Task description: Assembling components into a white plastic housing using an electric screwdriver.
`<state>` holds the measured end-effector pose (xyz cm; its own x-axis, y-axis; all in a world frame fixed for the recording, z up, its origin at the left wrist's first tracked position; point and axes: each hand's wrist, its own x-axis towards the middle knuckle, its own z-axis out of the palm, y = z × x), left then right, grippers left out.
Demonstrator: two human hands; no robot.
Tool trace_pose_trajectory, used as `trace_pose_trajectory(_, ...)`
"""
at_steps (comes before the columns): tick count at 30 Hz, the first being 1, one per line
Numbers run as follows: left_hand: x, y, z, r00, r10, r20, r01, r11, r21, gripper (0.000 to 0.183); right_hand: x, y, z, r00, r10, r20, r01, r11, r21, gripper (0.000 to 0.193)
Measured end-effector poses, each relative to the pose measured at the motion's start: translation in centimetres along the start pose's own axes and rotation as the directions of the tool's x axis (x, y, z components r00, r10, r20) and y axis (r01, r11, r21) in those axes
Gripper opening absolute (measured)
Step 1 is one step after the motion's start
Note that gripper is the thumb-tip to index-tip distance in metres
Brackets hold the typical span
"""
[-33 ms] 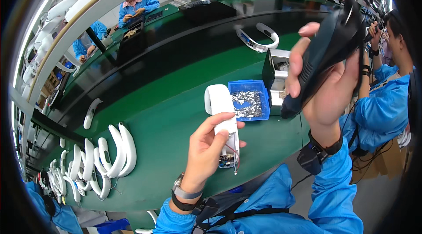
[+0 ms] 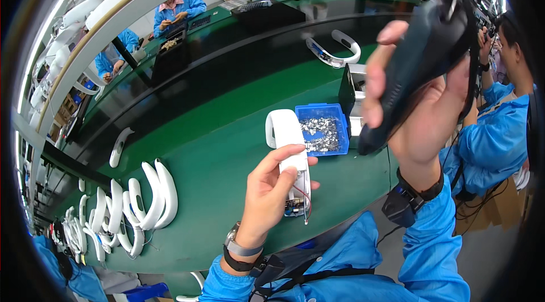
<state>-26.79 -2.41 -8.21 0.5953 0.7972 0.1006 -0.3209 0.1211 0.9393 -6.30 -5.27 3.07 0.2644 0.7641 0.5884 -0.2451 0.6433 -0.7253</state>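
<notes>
My left hand point(image 2: 267, 183) grips a white curved plastic housing point(image 2: 288, 131), thumb on its near face and fingertips at its far side. The open lower end of the housing shows a small circuit board point(image 2: 294, 206) and a thin red wire. Raised at the right, my right hand point(image 2: 423, 114) is closed round a black electric screwdriver point(image 2: 417, 69), somewhat blurred. Its rounded end points down to the left, and a metal part shows at its upper end. The screwdriver is apart from the housing.
A blue bin point(image 2: 322, 151) of small metal parts lies just beyond the housing, beside a metal box point(image 2: 356, 97). Several white housings point(image 2: 153, 194) lie at the left; another point(image 2: 335, 61) is on the far side. A co-worker in blue point(image 2: 494, 137) stands close at right.
The screwdriver has shifted and turned slightly in my right hand, with its fingers a little further left. My left hand and the housing stay nearly in place.
</notes>
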Motion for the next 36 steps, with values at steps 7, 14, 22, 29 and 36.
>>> trace_pose_trajectory(7,-0.6,-0.3,-0.3,1.000,0.007,-0.008,-0.007,1.000,0.022,0.032,-0.3,-0.6,6.1,0.994,0.014,0.111,-0.009,0.999,-0.051,0.098)
trace_pose_trajectory(14,-0.6,-0.1,-0.1,0.999,0.037,-0.015,-0.039,0.994,-0.101,0.032,-0.5,1.1,7.3,0.973,-0.019,0.230,0.035,0.997,-0.067,0.098)
trace_pose_trajectory(22,-0.3,-0.5,-0.5,1.000,0.005,0.007,-0.004,0.995,-0.103,0.030,-0.7,1.5,7.7,0.968,0.002,0.251,0.056,0.973,-0.225,0.098)
trace_pose_trajectory(29,-0.4,-0.2,-0.4,1.000,0.007,0.027,-0.007,1.000,-0.006,0.031,-0.9,2.1,7.9,0.989,0.008,0.146,0.012,0.991,-0.135,0.098)
trace_pose_trajectory(36,-0.5,-0.4,-0.1,0.991,0.128,0.036,-0.128,0.992,-0.011,0.031,-0.9,2.0,7.8,0.978,0.092,0.185,-0.053,0.977,-0.207,0.099)
